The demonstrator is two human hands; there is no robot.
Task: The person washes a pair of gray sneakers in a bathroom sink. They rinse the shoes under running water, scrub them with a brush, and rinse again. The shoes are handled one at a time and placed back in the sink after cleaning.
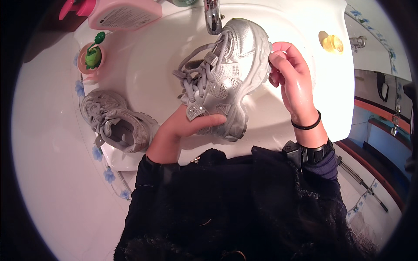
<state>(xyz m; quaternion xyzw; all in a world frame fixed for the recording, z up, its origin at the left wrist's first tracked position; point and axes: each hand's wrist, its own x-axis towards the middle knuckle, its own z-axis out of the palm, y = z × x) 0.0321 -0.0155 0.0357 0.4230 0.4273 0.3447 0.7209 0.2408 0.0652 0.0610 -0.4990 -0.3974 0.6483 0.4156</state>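
Observation:
A silver-grey lace-up sneaker (225,78) with a thick sole is held tilted over a white washbasin (150,71), its toe up beside the faucet (213,18). My left hand (199,125) grips it near the heel, with the thumb across its side and the other fingers hidden beneath. At the toe end, the thumb and fingers of my right hand (289,70) pinch the edge of the sole; some fingertips are hidden behind it. The skin of this hand looks wet. The matching sneaker (119,122) rests on the basin's left rim.
A pink pump bottle (124,14) lies at the back left, near a small pot with a green toy plant (93,58). On the right rim sits a yellow, cap-like object (333,44). A dark pole (362,184) leans at the lower right.

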